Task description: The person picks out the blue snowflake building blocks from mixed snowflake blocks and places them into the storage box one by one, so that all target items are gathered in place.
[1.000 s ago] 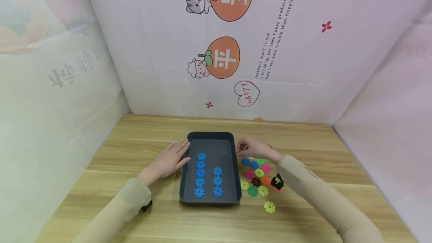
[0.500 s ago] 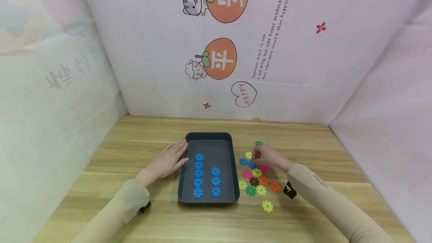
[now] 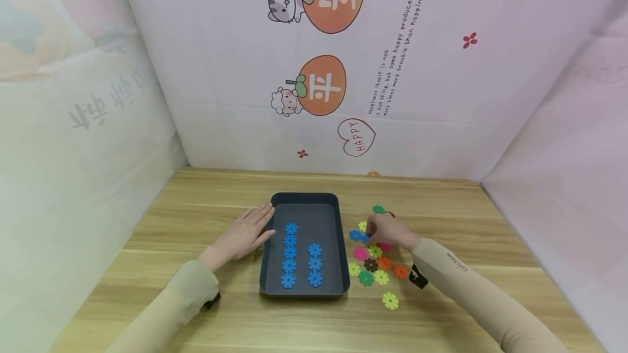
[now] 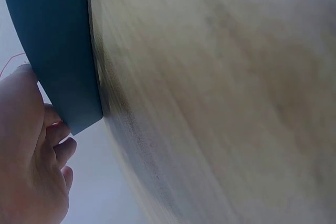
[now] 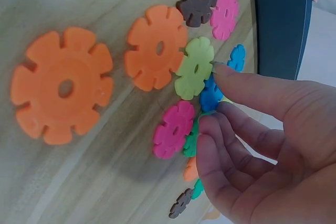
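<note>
A dark grey tray [image 3: 304,290] stands on the wooden table. Inside it, blue notched discs [image 3: 290,253] form a longer left column of several and a right column of three [image 3: 315,263]. My left hand [image 3: 241,235] lies with straight fingers across the tray's left rim; the left wrist view shows its fingers against the tray's outer wall [image 4: 58,40]. To the right of the tray, my right hand [image 3: 390,230] reaches down into the loose discs. In the right wrist view its thumb and index finger pinch the edges of a blue disc [image 5: 211,94] low over the table.
Loose discs surround the right hand: an orange one [image 5: 63,85], a pink one [image 3: 360,254], a brown one [image 3: 370,265], a green one [image 3: 366,278]. Another blue disc [image 3: 355,235] lies beside the hand. A yellow disc [image 3: 390,300] sits nearest the front. Printed cloth [image 3: 417,140] walls the table.
My right hand has gone from the tray's right rim to the loose discs on the right and come down onto a blue one. My left hand has stayed on the tray.
</note>
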The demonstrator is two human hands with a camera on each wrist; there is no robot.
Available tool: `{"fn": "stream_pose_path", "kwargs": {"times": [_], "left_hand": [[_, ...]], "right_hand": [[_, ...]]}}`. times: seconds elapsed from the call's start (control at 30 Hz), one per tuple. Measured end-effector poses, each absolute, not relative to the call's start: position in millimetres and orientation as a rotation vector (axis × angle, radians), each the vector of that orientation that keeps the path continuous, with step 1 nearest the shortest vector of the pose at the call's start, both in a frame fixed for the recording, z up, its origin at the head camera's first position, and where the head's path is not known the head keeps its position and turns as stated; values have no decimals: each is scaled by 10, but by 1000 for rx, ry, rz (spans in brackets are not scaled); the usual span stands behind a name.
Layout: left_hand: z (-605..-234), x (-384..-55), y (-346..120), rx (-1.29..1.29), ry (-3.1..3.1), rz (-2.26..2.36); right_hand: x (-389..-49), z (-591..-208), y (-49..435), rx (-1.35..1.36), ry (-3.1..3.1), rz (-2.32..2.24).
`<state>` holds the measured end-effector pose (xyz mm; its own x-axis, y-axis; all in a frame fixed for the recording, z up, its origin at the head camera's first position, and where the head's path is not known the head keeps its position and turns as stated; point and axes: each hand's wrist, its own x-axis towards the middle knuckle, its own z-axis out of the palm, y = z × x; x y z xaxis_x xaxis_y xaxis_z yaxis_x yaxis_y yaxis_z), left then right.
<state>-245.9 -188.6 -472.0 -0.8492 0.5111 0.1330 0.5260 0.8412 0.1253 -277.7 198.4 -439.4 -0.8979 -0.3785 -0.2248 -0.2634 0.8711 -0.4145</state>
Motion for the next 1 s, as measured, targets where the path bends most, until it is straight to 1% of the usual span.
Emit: {"fn": "stream_pose_path", "kwargs": {"times": [0.2,0.47,0.63,0.73,1.0], "left_hand": [[-4730,-2459,-1882,-830,-2917,-246],[-4749,-2482,-1894,-816,-2933,-239],[-4738,-2484,-1896,-809,-2947,-234],[-4737,-2485,-1899,-812,-2941,-232],[-4723,-2469,-1898,-828,-2928,-225]], "right_hand": [[-2812,-4392,1983,-481,2745,-566],[-2836,-4271,2006,-647,2734,-605],[-2870,-4148,1989,-706,2672,-721],[-2884,-4073,1933,-697,2641,-791],[-2890,-3909,1647,-686,2662,-777]]}}
